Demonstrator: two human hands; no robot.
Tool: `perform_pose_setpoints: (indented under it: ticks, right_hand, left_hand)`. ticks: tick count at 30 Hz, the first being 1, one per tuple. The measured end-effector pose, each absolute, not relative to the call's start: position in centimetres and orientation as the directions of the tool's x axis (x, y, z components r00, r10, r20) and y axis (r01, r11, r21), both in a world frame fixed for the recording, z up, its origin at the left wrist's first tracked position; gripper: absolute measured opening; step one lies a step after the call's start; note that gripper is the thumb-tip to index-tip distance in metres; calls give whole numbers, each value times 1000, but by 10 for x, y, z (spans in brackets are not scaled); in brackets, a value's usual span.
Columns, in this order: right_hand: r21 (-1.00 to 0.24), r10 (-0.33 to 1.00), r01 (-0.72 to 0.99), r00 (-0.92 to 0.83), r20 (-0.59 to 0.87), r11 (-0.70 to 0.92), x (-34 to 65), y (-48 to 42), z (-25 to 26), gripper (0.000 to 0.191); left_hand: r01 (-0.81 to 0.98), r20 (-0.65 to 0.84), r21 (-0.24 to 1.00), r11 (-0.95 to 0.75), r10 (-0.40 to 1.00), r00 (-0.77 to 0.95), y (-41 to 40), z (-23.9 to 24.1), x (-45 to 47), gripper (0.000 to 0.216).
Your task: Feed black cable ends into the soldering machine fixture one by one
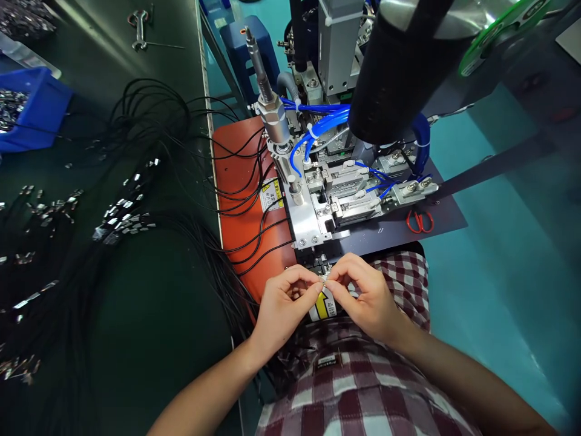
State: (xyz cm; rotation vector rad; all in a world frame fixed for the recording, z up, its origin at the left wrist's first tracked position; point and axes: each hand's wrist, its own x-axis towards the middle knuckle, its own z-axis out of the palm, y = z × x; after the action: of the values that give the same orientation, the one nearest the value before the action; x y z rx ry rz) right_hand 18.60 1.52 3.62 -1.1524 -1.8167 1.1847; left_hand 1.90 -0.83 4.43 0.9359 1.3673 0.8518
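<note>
My left hand [285, 300] and my right hand [363, 297] meet in front of the machine [308, 224], thumb and forefinger of each pinched together. A tiny light-coloured piece shows between the fingertips, too small to name. Just beyond the fingers is the machine's small metal front fixture [323, 263]. Below the hands, a yellow and white warning label [323, 306] is partly covered. To the left, several black cables [252, 239] run across an orange-red cover [242, 163] toward the machine.
On the dark table [154, 333] lie bundled cables with metal connector ends [129, 209], a blue bin [34, 112] of small metal parts and a wrench [140, 30]. Red-handled scissors [420, 222] rest on the machine's base plate. A black cylinder [385, 79] overhangs the machine.
</note>
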Motion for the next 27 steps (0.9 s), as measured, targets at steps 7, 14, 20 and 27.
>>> perform_pose_setpoints:
  ticks: [7, 14, 20, 27]
  right_hand:
    - [-956, 935, 291, -345, -77, 29, 186, 14, 35, 12]
    - [-960, 914, 249, -349, -209, -125, 187, 16, 28, 12]
    - [-967, 923, 219, -332, -195, -126, 182, 12, 24, 7]
    - [-964, 886, 206, -396, -241, -170, 180, 12, 24, 15]
  left_hand:
    - [18, -459, 888, 459, 888, 38, -9, 46, 20, 19]
    - [-79, -539, 836, 543, 840, 65, -12, 38, 17, 22]
    - [-95, -538, 834, 543, 840, 69, -11, 39, 17, 23]
    - [-135, -565, 811, 569, 822, 68, -13, 37, 16, 23]
